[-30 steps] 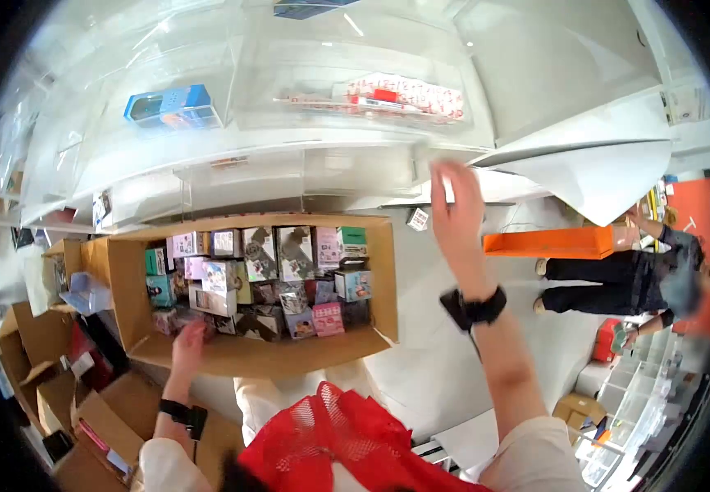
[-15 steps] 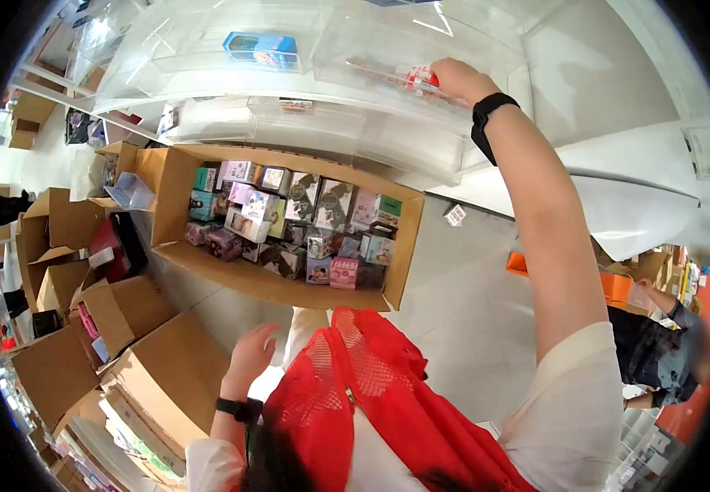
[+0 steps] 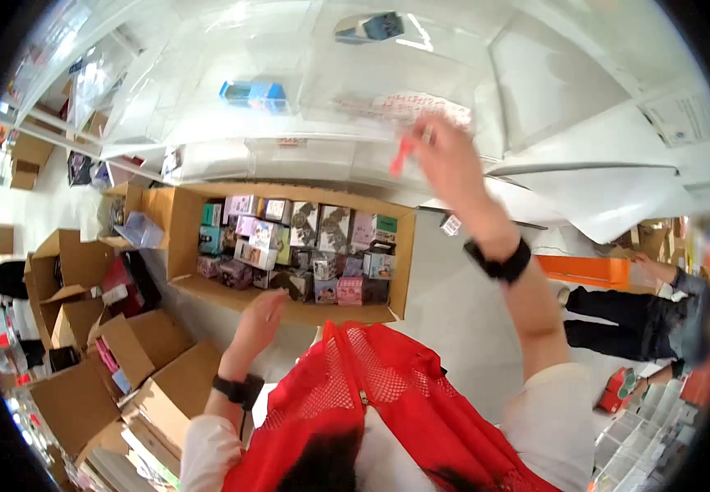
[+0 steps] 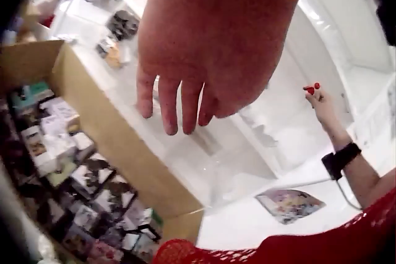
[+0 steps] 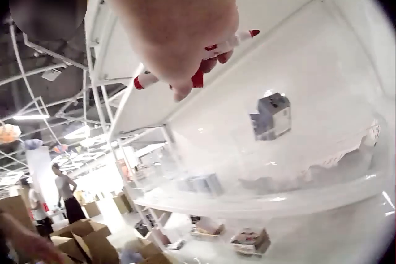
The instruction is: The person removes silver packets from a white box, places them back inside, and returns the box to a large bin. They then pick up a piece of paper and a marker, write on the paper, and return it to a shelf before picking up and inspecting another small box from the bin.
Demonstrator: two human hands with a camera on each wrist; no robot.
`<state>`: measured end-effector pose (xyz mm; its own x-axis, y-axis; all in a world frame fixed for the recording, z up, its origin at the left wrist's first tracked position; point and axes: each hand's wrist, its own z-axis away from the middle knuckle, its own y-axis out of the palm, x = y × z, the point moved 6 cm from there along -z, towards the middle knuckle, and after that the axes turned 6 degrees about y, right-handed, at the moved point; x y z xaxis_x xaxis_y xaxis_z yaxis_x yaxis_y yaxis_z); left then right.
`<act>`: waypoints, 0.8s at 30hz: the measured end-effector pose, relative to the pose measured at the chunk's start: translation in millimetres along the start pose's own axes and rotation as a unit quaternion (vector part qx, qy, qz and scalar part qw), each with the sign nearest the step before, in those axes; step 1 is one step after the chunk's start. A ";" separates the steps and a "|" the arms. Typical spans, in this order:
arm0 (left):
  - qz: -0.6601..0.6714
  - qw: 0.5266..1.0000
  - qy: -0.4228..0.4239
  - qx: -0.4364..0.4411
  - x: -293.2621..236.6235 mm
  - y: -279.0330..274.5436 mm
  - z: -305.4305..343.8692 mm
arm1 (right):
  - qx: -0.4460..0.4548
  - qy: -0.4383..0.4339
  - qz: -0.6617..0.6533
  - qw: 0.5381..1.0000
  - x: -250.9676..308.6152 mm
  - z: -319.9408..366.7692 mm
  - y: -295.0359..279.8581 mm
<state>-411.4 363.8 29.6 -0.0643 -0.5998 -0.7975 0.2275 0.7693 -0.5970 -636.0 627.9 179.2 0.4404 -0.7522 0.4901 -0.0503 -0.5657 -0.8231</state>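
Observation:
My right hand (image 3: pixel 453 168) grips a red and white marker pen (image 5: pixel 235 42) in front of the clear shelf bins. Its red end (image 3: pixel 401 156) hangs below the fingers in the head view. Behind it, a white sheet with red print (image 3: pixel 433 107) lies in a clear bin. My left hand (image 3: pixel 258 321) is held at the near side of a large cardboard box (image 3: pixel 211 291), holding nothing. Its fingers (image 4: pixel 168 109) hang extended in the left wrist view. Small packaged boxes (image 3: pixel 319 225) in several colours fill the cardboard box.
A blue box (image 3: pixel 255 96) and a dark box (image 3: pixel 375 29) sit in other clear bins. Opened cartons (image 3: pixel 137 348) crowd the left floor. On the right, a person (image 3: pixel 642 320) stands by an orange tray (image 3: pixel 580 269). A small white box (image 3: pixel 451 225) lies beyond the cardboard box's right end.
My right hand reached into the bin with the printed sheet, took the marker pen and drew back with it. My left hand left the cardboard box's near edge.

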 end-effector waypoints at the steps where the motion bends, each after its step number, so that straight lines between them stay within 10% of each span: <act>1: 0.066 0.998 0.009 0.009 -19.8 -3.8 -23.9 | 0.105 0.085 -0.154 0.979 22.5 26.3 -5.7; 2: 0.132 0.991 0.019 0.018 -48.0 -7.8 -47.7 | 0.226 0.076 -0.087 0.967 39.0 50.0 5.1; 4: 0.333 0.934 -0.008 0.133 -91.1 6.7 -74.5 | 0.007 -0.301 0.107 0.947 93.5 107.6 -10.7; 12: 0.487 0.808 -0.066 0.324 -165.2 49.2 -71.3 | -0.068 -0.300 0.108 0.945 108.4 159.5 -44.5; 24: 0.643 0.753 -0.118 0.076 -199.7 104.9 -178.8 | 0.027 -0.088 -0.066 0.994 -34.1 162.1 -106.6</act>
<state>-548.4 603.6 110.7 0.4741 0.5835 -0.6593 0.0646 0.7238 0.6870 -500.4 768.6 203.7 0.5908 -0.5988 0.5408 0.0638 -0.6334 -0.7712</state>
